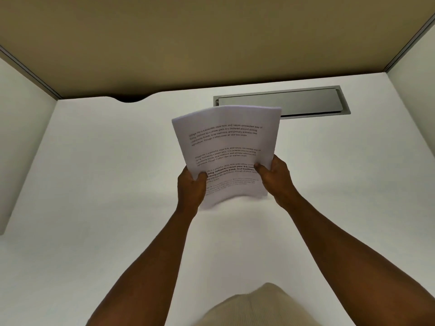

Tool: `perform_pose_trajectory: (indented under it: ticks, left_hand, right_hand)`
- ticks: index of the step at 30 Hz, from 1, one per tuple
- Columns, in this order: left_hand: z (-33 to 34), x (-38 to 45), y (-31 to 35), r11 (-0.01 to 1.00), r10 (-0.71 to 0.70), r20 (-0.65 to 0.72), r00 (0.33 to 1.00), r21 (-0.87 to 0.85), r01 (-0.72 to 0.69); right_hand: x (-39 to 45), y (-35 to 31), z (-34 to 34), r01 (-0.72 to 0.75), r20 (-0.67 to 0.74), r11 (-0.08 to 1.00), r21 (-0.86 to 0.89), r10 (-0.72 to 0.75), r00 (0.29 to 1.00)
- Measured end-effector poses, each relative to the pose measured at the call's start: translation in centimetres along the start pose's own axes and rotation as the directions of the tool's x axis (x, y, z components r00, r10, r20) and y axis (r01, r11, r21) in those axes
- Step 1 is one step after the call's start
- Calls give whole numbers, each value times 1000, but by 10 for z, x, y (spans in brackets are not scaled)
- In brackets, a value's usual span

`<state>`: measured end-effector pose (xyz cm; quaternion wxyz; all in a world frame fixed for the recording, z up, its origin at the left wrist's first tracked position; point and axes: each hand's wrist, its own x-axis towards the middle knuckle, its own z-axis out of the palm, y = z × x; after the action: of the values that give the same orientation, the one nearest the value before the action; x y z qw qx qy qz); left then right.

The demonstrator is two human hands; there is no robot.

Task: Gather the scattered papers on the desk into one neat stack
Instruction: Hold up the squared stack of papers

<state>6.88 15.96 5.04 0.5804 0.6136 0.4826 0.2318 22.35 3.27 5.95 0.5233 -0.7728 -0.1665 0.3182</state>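
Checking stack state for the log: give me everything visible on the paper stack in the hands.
The paper stack is several white sheets, the top one printed with black text paragraphs, one partly bold. It is held up above the white desk, tilted and bowed, its top edges slightly fanned. The left hand grips its lower left edge, the right hand its lower right edge, thumbs on the front. Its bottom edge is blurred. Behind it lies a grey cable hatch.

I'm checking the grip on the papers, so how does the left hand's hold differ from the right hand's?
The left hand grips the stack of papers at its lower left edge, sitting lower in view; the right hand grips the right edge, slightly higher. Both have their thumbs across the printed front, holding the stack above the desk.
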Motion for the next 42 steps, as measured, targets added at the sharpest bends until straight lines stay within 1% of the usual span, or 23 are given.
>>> perform_pose_trajectory:
  ticks: [3, 5, 7, 9, 13, 16, 20, 22, 25, 27, 29, 33, 37, 42]
  left_hand:
    - [-11, 7, 9, 997, -82, 1, 997, -13, 82]
    - [-23, 13, 17, 987, -159, 11, 987, -25, 159]
    - [-40, 19, 24, 976, -214, 25, 977, -46, 215]
    - [-60, 26, 29, 969, -238, 40, 970, -61, 240]
    - [-108, 48, 32, 962, -271, -29, 962, -2, 271]
    - [-147, 64, 35, 958, -274, -82, 958, 60, 279]
    - [-202, 96, 36, 960, -250, -156, 956, 91, 266]
    - [-229, 113, 33, 959, -221, -193, 956, 137, 249]
    - [-258, 138, 28, 947, -138, -247, 959, 250, 201]
    - [-275, 159, 20, 940, -109, -278, 954, 283, 190]
    - [-289, 178, 12, 934, -109, -303, 947, 295, 202]
    - [-312, 216, 1, 938, -127, -348, 929, 262, 227]
    - [-330, 257, -8, 933, -124, -403, 907, 264, 245]
    - [-343, 302, -22, 920, -135, -443, 886, 276, 278]
  right_hand:
    - [3, -9, 1, 54, -2, 990, -131, -54, 999]
    - [6, -19, 7, 40, 22, 986, -164, -37, 999]
    - [10, -28, 17, 3, 67, 989, -151, 7, 998]
    - [12, -38, 32, -24, 115, 993, -112, 37, 993]
    - [17, -54, 75, -7, 192, 992, -122, 30, 981]
    - [22, -67, 115, 18, 252, 993, -120, 13, 968]
    - [32, -88, 170, 47, 330, 994, -97, -12, 944]
    - [38, -97, 200, 83, 354, 990, -117, -36, 935]
    - [49, -105, 241, 142, 370, 979, -147, -79, 926]
    - [59, -109, 268, 163, 366, 973, -161, -94, 926]
    - [70, -112, 290, 165, 360, 974, -155, -100, 928]
    - [95, -118, 331, 151, 355, 976, -156, -87, 931]
    - [122, -119, 367, 124, 377, 983, -137, -64, 924]
    - [156, -114, 405, 136, 408, 977, -161, -60, 911]
